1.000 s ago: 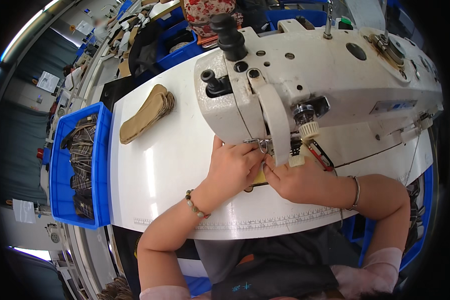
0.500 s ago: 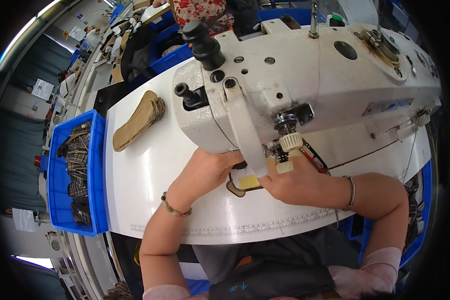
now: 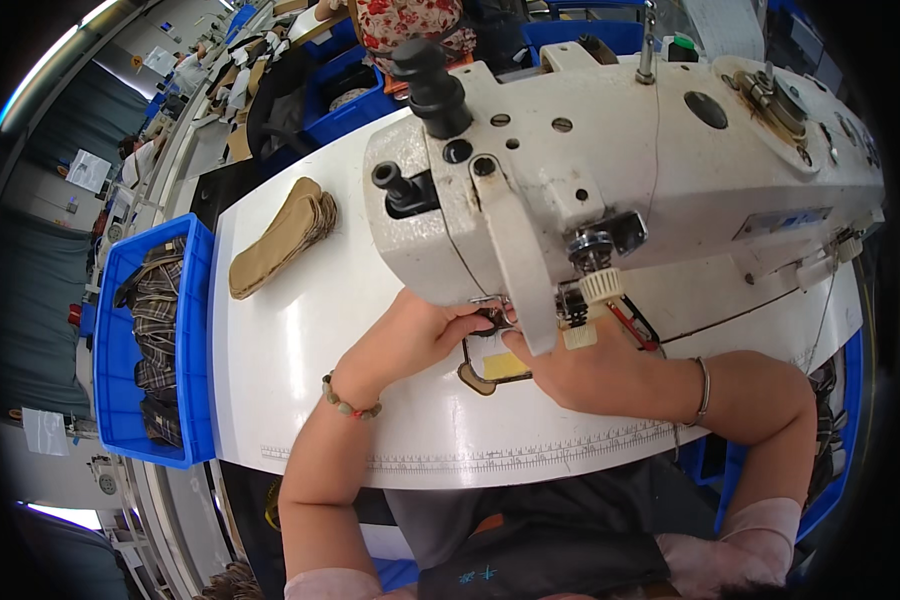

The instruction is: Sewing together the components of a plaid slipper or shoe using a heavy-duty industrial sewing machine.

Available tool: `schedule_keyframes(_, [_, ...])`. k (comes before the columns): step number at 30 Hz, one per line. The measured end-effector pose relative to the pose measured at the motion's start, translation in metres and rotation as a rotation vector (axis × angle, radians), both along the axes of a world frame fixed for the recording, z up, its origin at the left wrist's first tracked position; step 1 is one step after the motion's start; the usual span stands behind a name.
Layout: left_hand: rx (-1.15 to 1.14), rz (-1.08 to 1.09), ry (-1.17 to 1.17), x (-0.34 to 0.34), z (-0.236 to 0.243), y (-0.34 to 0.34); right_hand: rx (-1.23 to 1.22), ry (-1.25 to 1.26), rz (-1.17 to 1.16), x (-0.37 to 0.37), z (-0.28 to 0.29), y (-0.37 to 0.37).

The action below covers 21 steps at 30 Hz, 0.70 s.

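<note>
Pointing its rounded end near-left, the dark-edged fabric [image 3: 478, 384] hides its long axis; left hand [image 3: 410, 332] and right hand [image 3: 592, 368] grips I cannot tell.

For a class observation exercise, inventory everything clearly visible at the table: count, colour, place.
Sewing machine: one, white, on table
Table: one, white, under machine
Fabric stack: one, brown, table's left
Bins: several, blue, around table
Plaid cloth: uncounted, dark, left bin
Small piece: one, brown, near left hand
Yellow patch: one, yellow, beside small piece
Beaded bracelet: one, multicoloured, left wrist
Bangle: one, silver, right wrist
Left hand, right hand: one each, bare, at machine
</note>
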State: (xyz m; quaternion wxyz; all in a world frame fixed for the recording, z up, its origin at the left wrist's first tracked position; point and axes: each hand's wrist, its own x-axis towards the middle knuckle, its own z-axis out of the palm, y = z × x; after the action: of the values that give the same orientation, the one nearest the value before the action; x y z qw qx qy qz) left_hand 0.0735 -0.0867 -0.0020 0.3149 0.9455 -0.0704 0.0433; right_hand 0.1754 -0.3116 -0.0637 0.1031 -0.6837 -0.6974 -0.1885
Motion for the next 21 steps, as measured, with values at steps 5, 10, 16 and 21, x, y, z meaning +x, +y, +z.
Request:
schedule_keyframes(5, [0.09, 0.029, 0.03, -0.001, 0.0, -0.004, -0.07, 0.145, 0.013, 0.002, -0.005, 0.0])
schedule_keyframes(10, [-0.107, 0.042, -0.091, 0.002, -0.007, -0.009, -0.096, 0.085, -0.016, -0.002, 0.004, -0.002])
schedule_keyframes(16, [-0.355, 0.236, 0.074, 0.006, -0.005, -0.018, -0.078, 0.079, 0.021, 0.002, 0.018, -0.002])
schedule_keyframes(21, [0.046, 0.083, -0.027, 0.007, -0.002, -0.02, -0.071, 0.071, 0.044, -0.003, 0.029, -0.003])
